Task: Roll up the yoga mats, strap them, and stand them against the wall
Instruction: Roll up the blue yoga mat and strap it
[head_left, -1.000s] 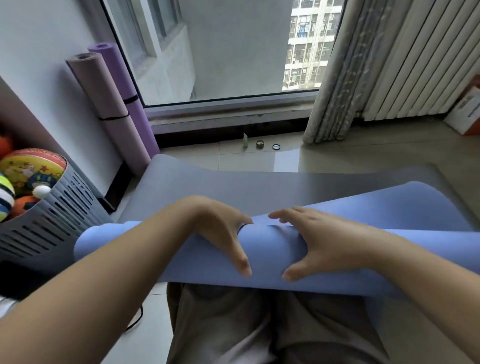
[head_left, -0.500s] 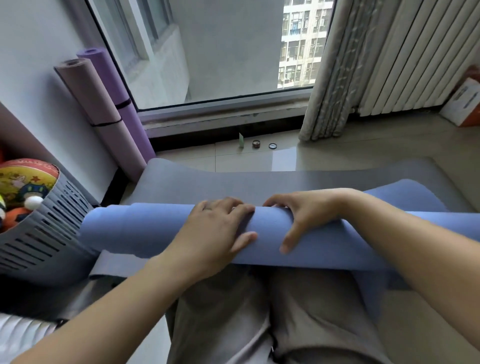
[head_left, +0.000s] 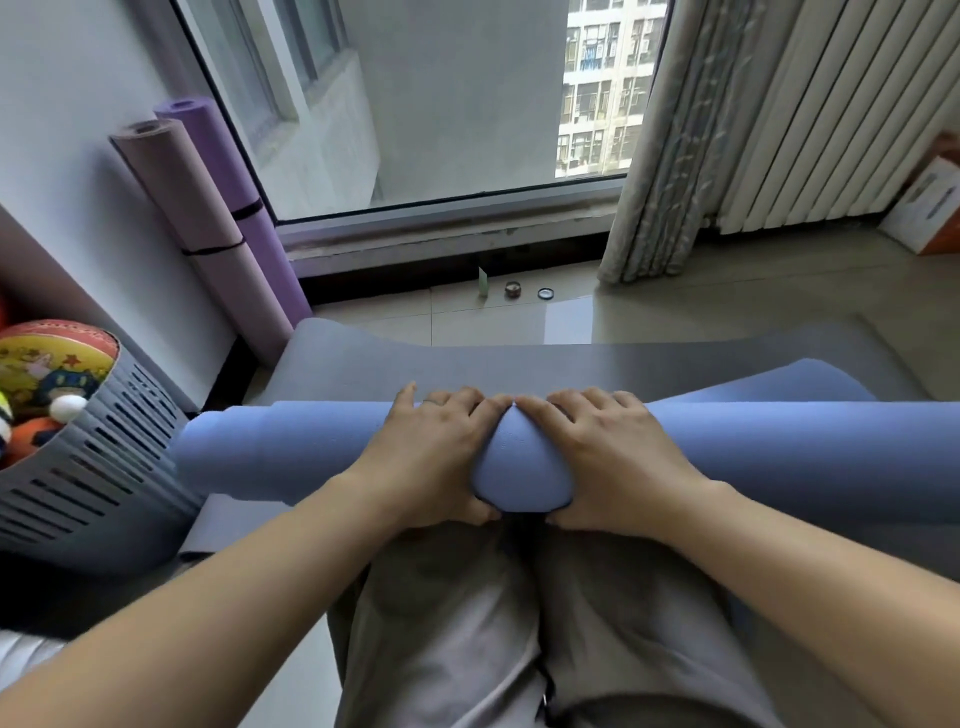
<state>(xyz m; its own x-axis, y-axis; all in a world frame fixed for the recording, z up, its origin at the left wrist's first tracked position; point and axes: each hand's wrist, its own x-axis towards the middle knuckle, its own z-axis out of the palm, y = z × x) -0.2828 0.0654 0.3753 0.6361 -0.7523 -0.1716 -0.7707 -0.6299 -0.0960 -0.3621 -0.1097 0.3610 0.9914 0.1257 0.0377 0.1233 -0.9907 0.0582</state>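
1. Your two hands have closed in on each other since half a second ago: they now sit side by side at the middle of the blue mat roll (head_left: 291, 447), forefingers touching.
2. Your left hand (head_left: 431, 457) grips the roll, fingers curled over its top and thumb tucked beneath.
3. Your right hand (head_left: 615, 457) holds it the same way, just beside the left.
4. You have the roll lying crosswise over your knees, its left end near the grey slotted basket (head_left: 78, 499) and its right end out of view.
5. Beyond the roll a flat grey mat sheet (head_left: 519, 364) lies on the tiled floor (head_left: 727, 306), with a blue flap (head_left: 800, 382) on it at your right; whether they are one mat cannot be told.
6. A mauve rolled mat (head_left: 197, 218) and a purple rolled mat (head_left: 249, 208), each with a black strap, lean against the wall by the window at your left.
7. Coloured balls (head_left: 52, 358) fill the basket.
8. A curtain (head_left: 660, 156) hangs at the window's right, and a small tin (head_left: 512, 289) sits on the floor below the sill.
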